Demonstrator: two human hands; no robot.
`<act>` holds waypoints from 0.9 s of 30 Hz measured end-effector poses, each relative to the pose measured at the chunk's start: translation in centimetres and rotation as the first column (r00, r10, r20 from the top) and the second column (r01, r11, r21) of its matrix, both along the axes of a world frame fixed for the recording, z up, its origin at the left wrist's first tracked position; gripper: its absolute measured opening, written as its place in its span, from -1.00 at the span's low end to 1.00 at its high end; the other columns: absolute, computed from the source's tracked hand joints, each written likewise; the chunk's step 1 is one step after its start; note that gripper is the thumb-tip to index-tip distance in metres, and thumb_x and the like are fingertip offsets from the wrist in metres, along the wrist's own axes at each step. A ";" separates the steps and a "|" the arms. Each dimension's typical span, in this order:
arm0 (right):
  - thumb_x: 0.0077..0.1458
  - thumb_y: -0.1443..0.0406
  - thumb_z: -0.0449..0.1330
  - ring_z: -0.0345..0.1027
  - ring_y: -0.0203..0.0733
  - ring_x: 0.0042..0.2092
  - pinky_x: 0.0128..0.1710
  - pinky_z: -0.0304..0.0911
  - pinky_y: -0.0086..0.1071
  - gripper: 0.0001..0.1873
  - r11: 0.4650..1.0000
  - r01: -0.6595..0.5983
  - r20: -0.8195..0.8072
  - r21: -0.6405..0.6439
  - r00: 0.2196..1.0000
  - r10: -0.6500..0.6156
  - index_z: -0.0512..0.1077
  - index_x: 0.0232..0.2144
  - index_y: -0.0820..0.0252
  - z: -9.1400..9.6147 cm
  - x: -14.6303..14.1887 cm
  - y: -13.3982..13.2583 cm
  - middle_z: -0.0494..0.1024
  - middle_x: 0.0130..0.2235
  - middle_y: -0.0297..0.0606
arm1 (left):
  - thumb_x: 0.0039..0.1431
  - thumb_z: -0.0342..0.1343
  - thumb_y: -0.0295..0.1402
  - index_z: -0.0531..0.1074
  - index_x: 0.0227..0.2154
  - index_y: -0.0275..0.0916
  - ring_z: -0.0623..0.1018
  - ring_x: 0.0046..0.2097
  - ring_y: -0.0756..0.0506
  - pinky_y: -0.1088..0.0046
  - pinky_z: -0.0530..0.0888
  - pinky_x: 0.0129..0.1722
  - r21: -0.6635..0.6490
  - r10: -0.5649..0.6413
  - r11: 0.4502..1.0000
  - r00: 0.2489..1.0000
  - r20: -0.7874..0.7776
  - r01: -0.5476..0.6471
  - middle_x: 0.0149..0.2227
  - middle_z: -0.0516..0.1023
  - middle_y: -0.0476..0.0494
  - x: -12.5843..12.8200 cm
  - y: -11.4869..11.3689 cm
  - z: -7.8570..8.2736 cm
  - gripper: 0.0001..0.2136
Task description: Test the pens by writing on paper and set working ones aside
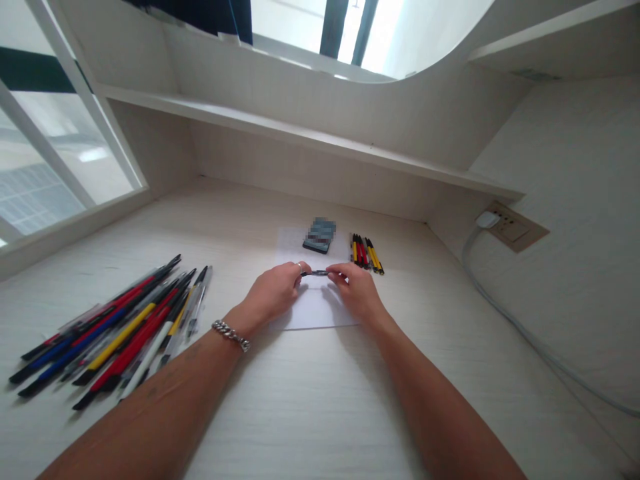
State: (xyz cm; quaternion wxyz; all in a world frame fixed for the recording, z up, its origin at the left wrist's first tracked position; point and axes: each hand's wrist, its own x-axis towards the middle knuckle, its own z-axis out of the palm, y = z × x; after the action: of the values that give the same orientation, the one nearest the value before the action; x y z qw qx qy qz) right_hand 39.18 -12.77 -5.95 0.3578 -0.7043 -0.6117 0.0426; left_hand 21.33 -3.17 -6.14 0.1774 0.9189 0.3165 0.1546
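Note:
My left hand (275, 291) and my right hand (356, 291) both pinch a dark pen (315, 273), one at each end, and hold it level just above a white sheet of paper (313, 307) on the desk. The fingers of both hands are closed on the pen. A chain bracelet (231, 334) sits on my left wrist. To the left lies a big heap of pens (115, 327) in red, blue, yellow, black and clear. A small row of yellow, red and black pens (367, 253) lies just beyond my right hand.
A dark phone (319, 237) lies at the far edge of the paper. A shelf (310, 137) runs above the pale wooden desk (310, 407). On the right wall a plug in a socket (505, 225) feeds a grey cable (525, 333). A window (55, 167) is at left.

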 end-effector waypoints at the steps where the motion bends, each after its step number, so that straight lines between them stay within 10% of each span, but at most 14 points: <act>1: 0.15 0.36 0.16 0.41 -0.16 -0.20 -0.15 0.24 -0.31 -0.83 1.000 0.000 0.000 0.004 1.000 0.000 0.55 -0.26 0.15 -0.1 -0.1 -0.1 0.59 -0.24 -0.18 | 0.22 -0.09 -0.47 0.42 -0.04 -0.11 0.51 -0.21 -0.13 0.40 0.35 -0.27 0.003 -0.009 1.000 1.000 0.001 0.009 -0.20 0.55 -0.15 0.0 0.0 0.0 -0.69; 27: 0.15 0.33 0.15 0.31 -0.12 -0.27 -0.28 0.15 -0.31 -0.77 0.980 0.172 0.192 -0.097 0.970 -0.151 0.61 -0.25 0.04 -1.9 0.0 0.4 0.49 -0.31 -0.17 | 0.16 -0.06 -0.47 0.46 -0.12 -0.12 0.52 -0.23 -0.13 0.42 0.36 -0.26 -0.059 0.003 0.998 1.000 0.030 -0.001 -0.23 0.58 -0.13 -1.1 0.9 0.4 -0.71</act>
State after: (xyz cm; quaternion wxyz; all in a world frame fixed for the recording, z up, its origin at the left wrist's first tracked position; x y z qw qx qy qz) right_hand 39.18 -12.40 -7.83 0.2617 -0.7717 -0.5794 -0.0171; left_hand 20.23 -2.30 -5.76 0.2091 0.9105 0.3191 0.1593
